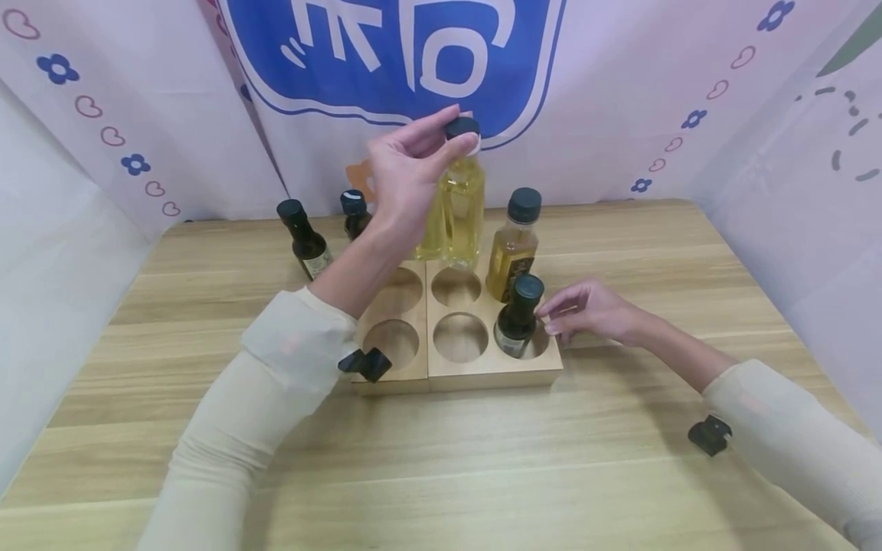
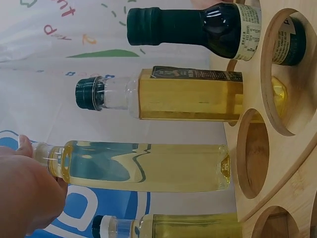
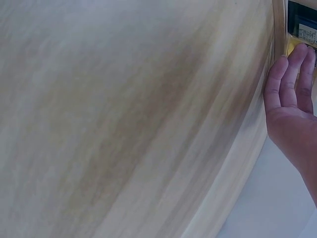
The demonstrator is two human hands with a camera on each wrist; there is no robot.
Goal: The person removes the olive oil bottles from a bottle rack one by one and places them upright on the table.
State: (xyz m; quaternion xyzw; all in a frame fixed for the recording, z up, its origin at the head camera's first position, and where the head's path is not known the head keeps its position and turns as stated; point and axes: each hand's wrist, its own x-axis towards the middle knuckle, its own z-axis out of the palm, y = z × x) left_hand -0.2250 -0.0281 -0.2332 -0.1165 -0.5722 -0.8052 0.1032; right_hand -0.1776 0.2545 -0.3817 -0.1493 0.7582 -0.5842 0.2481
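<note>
My left hand (image 1: 406, 176) grips a clear bottle of pale yellow oil (image 1: 463, 214) by its neck, just under the dark cap. The bottle hangs upright, its base just above the back middle hole of a light wooden rack (image 1: 496, 376); in the left wrist view a gap shows between the base and the rack (image 2: 252, 193). At the rack's right side is my right hand (image 1: 592, 312), fingers loosely bent beside a dark small-necked bottle (image 1: 513, 329) standing in the front right hole. Whether the fingertips touch that bottle cannot be told. Behind it an amber oil bottle (image 1: 508, 260) stands in the rack.
Another yellow oil bottle (image 1: 430, 239) stands behind the lifted one, partly hidden. Two dark bottles, one at the left (image 1: 308, 249) and one behind my left forearm (image 1: 354, 218), stand toward the back. A printed cloth (image 1: 586, 138) hangs behind the wooden table (image 1: 448, 474).
</note>
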